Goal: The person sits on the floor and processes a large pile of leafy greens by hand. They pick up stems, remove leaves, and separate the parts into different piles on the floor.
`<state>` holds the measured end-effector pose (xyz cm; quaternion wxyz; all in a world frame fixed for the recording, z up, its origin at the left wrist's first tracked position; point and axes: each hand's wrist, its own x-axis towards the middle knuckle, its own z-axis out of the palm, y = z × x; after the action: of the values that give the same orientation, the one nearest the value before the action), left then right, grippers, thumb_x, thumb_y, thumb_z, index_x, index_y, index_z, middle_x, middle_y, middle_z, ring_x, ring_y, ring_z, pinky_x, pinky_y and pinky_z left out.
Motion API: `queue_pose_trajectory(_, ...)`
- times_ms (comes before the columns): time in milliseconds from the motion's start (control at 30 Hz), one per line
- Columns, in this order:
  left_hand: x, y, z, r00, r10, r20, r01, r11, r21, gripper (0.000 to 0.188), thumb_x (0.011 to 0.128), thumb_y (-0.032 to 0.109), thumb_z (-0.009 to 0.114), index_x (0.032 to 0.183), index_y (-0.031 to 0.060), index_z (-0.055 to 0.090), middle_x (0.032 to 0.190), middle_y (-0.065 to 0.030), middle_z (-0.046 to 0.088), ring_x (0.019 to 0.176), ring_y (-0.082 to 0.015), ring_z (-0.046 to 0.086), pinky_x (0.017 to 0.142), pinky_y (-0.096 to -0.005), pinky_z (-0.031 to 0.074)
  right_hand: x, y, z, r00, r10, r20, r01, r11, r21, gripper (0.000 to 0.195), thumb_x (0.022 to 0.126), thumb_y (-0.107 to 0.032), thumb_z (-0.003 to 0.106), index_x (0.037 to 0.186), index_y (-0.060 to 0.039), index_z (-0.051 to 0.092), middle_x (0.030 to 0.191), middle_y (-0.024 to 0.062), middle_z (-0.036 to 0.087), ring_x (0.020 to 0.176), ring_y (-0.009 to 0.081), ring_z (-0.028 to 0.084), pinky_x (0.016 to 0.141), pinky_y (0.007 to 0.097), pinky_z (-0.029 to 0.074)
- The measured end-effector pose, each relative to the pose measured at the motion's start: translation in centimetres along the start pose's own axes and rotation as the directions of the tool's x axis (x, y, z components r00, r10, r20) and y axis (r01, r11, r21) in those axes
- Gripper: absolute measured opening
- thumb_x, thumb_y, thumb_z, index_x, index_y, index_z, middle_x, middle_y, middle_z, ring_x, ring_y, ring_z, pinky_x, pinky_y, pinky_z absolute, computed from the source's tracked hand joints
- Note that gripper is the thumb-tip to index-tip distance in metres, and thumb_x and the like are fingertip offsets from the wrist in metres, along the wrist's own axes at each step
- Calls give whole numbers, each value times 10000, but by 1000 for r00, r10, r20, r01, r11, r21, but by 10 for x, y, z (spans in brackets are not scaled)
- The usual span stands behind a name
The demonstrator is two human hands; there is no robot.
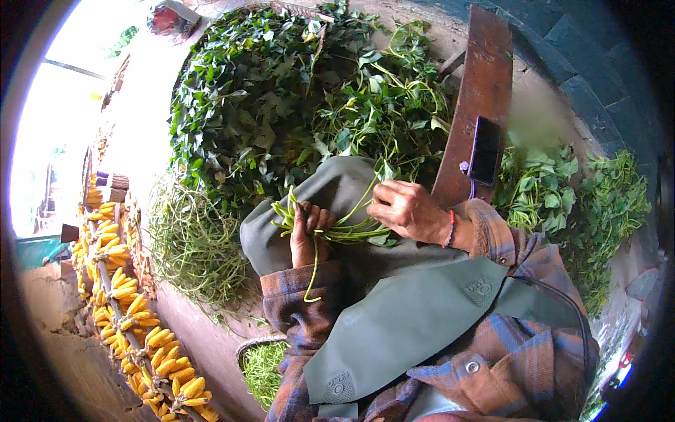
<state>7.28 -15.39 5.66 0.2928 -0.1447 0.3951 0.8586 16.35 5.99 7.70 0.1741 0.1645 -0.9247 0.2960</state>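
My left hand (310,227) is closed around a bunch of green leaf stems (356,233) above my lap. Their cut-looking ends stick out past the thumb, and one long stem dangles below the fist. Close by on the right, my right hand (408,211), with a beaded cord at the wrist, has its fingers pinched together at a leafy stem (386,172). The fingertips partly hide where it is gripped. Beneath both hands is a grey-green waterproof apron (411,311) over my knees.
A large heap of leafy vines (263,105) lies beyond my knees, with a tangle of bare stems (195,242) at its left. A wooden bench (482,63) carries a smartphone (485,150). More greens (543,195) lie right. A basket of stems (263,369) and corn cobs (169,358) are left.
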Motion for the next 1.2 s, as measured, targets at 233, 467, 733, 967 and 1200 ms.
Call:
queue_pose_trajectory(233, -4, 1, 7, 996, -11, 89, 18, 997, -81, 240, 956, 345, 527, 809, 161, 480, 589, 75, 306, 542, -66, 288, 559, -240, 284, -2, 13, -35, 936, 343, -83, -319, 923, 213, 85, 767, -60, 647, 846, -48, 617, 806, 96, 523, 725, 271, 581, 602, 354, 465)
queue_pose_trajectory(467, -7, -4, 14, 1000, 7, -22, -8, 1000, -21, 203, 939, 341, 558, 869, 158, 509, 647, 56, 373, 584, -79, 333, 593, -249, 313, 5, -4, -17, 986, 3, 165, 4, 999, -42, 83, 705, -115, 587, 694, -44, 547, 846, 93, 503, 817, 242, 566, 680, 359, 497)
queue_pose_trajectory(733, -3, 1, 9, 971, -15, 237, 32, 997, -66, 300, 954, 359, 528, 750, 158, 438, 584, 62, 289, 547, -91, 259, 551, -260, 257, 11, -12, -7, 971, 56, 233, -24, 990, -141, 71, 739, -110, 551, 701, -49, 557, 850, 96, 525, 803, 235, 592, 629, 344, 522)
queue_pose_trajectory(967, -13, -1, 22, 1000, 20, -3, -20, 999, -35, 277, 980, 334, 477, 772, 153, 447, 587, 59, 302, 539, -93, 262, 552, -262, 251, 9, -8, -2, 977, 163, 137, -170, 985, 42, 107, 733, -64, 620, 776, -23, 530, 829, 116, 512, 739, 278, 596, 630, 370, 505)
queue_pose_trajectory(1200, -1, -6, 6, 986, -99, 134, 117, 984, -131, 267, 975, 343, 491, 793, 150, 464, 617, 53, 337, 580, -106, 344, 574, -266, 292, -6, 19, 14, 904, 425, 43, -388, 776, 498, 119, 749, -87, 611, 807, 15, 590, 794, 129, 571, 744, 250, 588, 669, 343, 461)
